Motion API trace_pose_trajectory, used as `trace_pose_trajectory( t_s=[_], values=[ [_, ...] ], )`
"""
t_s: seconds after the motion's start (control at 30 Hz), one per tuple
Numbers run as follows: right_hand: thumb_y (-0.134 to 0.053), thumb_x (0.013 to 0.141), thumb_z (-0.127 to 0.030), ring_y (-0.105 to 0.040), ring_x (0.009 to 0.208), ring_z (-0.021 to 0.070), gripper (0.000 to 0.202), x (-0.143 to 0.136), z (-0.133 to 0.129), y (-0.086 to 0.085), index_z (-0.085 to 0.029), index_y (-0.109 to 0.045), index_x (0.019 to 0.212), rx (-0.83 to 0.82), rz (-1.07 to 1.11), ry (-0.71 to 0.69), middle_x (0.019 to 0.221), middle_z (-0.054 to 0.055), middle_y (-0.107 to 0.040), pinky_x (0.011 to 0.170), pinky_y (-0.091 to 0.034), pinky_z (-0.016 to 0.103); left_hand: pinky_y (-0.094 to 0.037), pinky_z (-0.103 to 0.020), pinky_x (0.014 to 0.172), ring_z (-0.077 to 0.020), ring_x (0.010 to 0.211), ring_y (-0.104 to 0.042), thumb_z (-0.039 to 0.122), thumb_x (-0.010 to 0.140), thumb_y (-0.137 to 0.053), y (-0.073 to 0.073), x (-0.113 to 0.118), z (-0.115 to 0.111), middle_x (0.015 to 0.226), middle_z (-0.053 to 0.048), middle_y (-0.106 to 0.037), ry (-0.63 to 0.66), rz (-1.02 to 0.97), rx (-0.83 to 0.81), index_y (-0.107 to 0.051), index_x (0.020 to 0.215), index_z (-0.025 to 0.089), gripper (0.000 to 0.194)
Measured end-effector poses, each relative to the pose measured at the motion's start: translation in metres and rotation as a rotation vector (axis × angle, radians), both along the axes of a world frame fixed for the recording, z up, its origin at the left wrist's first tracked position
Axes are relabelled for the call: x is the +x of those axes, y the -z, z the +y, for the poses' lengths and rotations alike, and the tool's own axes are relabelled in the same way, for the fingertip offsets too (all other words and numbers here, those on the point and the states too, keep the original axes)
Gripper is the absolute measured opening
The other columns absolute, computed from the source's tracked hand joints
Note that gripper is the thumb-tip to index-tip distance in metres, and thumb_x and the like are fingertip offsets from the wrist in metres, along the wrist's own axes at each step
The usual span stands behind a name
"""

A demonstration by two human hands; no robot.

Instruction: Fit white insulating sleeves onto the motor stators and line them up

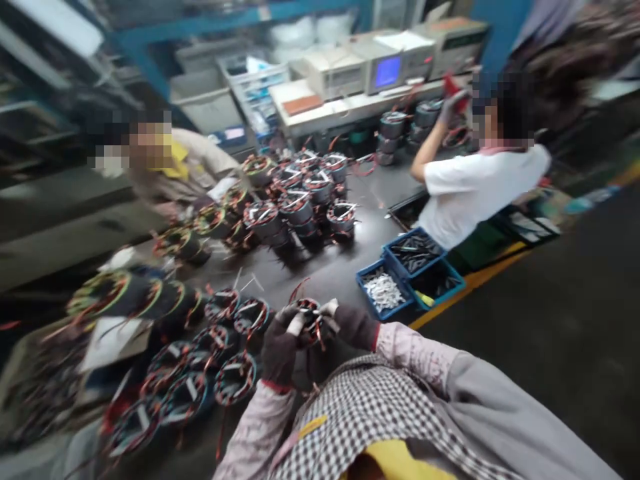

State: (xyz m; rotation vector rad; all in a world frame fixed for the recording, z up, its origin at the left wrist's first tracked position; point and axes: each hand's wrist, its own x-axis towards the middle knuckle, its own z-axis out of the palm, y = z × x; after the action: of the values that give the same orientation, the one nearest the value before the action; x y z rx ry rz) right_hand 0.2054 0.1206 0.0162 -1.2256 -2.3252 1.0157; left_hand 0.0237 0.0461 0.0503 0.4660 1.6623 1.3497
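Both hands wear dark gloves with pale fingertips and meet at a wire-wound ring part (309,308) near the table's front edge. My left hand (283,340) is closed on the ring's left side. On the right side, the fingers of my right hand (347,322) are pinched at the ring's wires; blur hides exactly what they grip. Reddish wires stick out above and below the ring. To the left lie several similar wound rings (236,379), some with white strips across them.
Stacked wound cores (300,207) stand mid-table. Blue bins (384,290) hold white and dark small pieces at right. One person (480,180) in white is at the right, another (200,160) at the back left. Instruments (345,73) sit on a shelf behind.
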Motion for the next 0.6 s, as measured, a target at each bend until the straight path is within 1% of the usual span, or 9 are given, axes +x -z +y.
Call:
trace_pose_trajectory(
  t_s=[0.03, 0.07, 0.13, 0.2, 0.27, 0.37, 0.47, 0.53, 0.6],
  values=[
    [-0.049, 0.094, -0.049, -0.077, 0.100, 0.0139, 0.031, 0.002, 0.002, -0.001, -0.054, -0.073, 0.113, 0.005, 0.046, -0.002, 0.110, -0.021, -0.081, 0.091, -0.061, 0.025, -0.060, -0.026, 0.056, -0.0181, 0.068, -0.072, 0.046, 0.060, -0.098, 0.001, -0.002, 0.001, 0.090, -0.004, -0.081, 0.013, -0.005, -0.018, -0.078, 0.097, 0.020, 0.050],
    [-0.051, 0.094, -0.052, -0.077, 0.102, 0.0166, 0.034, 0.006, 0.002, -0.004, -0.052, -0.071, 0.122, 0.019, 0.103, -0.013, 0.116, -0.017, -0.081, 0.093, -0.061, 0.028, -0.060, -0.027, 0.054, -0.0177, 0.066, -0.072, 0.046, 0.059, -0.098, -0.001, -0.003, 0.003, 0.089, -0.003, -0.080, 0.027, -0.011, -0.036, -0.078, 0.098, 0.020, 0.052],
    [-0.056, 0.095, -0.057, -0.076, 0.105, 0.0250, 0.047, 0.015, -0.001, -0.011, -0.037, -0.070, 0.135, 0.062, 0.246, 0.010, 0.121, -0.001, -0.081, 0.094, -0.062, 0.038, -0.060, -0.027, 0.052, -0.0165, 0.060, -0.069, 0.046, 0.056, -0.099, -0.008, -0.003, 0.004, 0.085, -0.002, -0.080, 0.047, -0.021, -0.065, -0.077, 0.099, 0.019, 0.055],
    [-0.062, 0.096, -0.059, -0.075, 0.100, 0.0283, 0.055, 0.017, -0.005, -0.021, -0.023, -0.069, 0.138, 0.092, 0.379, 0.041, 0.115, 0.011, -0.079, 0.090, -0.062, 0.042, -0.060, -0.028, 0.052, -0.0167, 0.058, -0.069, 0.049, 0.055, -0.100, -0.020, 0.002, 0.005, 0.084, -0.002, -0.079, 0.076, -0.040, -0.069, -0.076, 0.100, 0.019, 0.060],
    [-0.064, 0.100, -0.054, -0.074, 0.095, 0.0252, 0.047, 0.014, -0.007, -0.032, -0.023, -0.071, 0.134, 0.102, 0.444, -0.013, 0.110, 0.009, -0.079, 0.088, -0.061, 0.038, -0.061, -0.029, 0.054, -0.0193, 0.064, -0.073, 0.053, 0.052, -0.101, -0.031, 0.008, 0.009, 0.089, -0.005, -0.081, 0.127, -0.086, -0.041, -0.077, 0.100, 0.017, 0.065],
    [-0.064, 0.103, -0.046, -0.071, 0.089, 0.0212, 0.028, 0.011, -0.003, -0.040, -0.024, -0.078, 0.114, 0.096, 0.484, -0.108, 0.099, 0.006, -0.078, 0.085, -0.059, 0.034, -0.060, -0.029, 0.055, -0.0208, 0.068, -0.074, 0.053, 0.048, -0.104, -0.041, 0.013, 0.014, 0.091, -0.008, -0.081, 0.226, -0.153, -0.042, -0.078, 0.099, 0.015, 0.068],
    [-0.064, 0.102, -0.045, -0.070, 0.084, 0.0187, 0.026, 0.029, 0.002, -0.031, -0.024, -0.078, 0.109, -0.055, 0.598, 0.043, 0.096, 0.005, -0.076, 0.080, -0.059, 0.033, -0.058, -0.027, 0.053, -0.0175, 0.062, -0.070, 0.053, 0.053, -0.103, -0.038, 0.011, 0.014, 0.085, -0.007, -0.079, 0.234, -0.107, -0.102, -0.080, 0.099, 0.014, 0.065],
    [-0.066, 0.099, -0.047, -0.069, 0.077, 0.0165, 0.029, 0.050, 0.003, -0.014, -0.024, -0.076, 0.112, -0.273, 0.656, 0.224, 0.093, 0.003, -0.075, 0.074, -0.059, 0.032, -0.059, -0.025, 0.055, -0.0159, 0.063, -0.070, 0.052, 0.057, -0.101, -0.032, 0.011, 0.010, 0.085, -0.006, -0.079, 0.169, -0.040, -0.094, -0.081, 0.099, 0.014, 0.060],
    [-0.071, 0.092, -0.051, -0.067, 0.068, 0.0147, 0.034, 0.066, 0.001, 0.012, -0.022, -0.074, 0.109, -0.513, 0.645, 0.353, 0.083, 0.000, -0.071, 0.067, -0.058, 0.030, -0.057, -0.023, 0.055, -0.0142, 0.062, -0.070, 0.049, 0.061, -0.099, -0.024, 0.012, 0.007, 0.084, -0.005, -0.079, 0.095, 0.000, -0.049, -0.080, 0.099, 0.015, 0.055]
  ],
)
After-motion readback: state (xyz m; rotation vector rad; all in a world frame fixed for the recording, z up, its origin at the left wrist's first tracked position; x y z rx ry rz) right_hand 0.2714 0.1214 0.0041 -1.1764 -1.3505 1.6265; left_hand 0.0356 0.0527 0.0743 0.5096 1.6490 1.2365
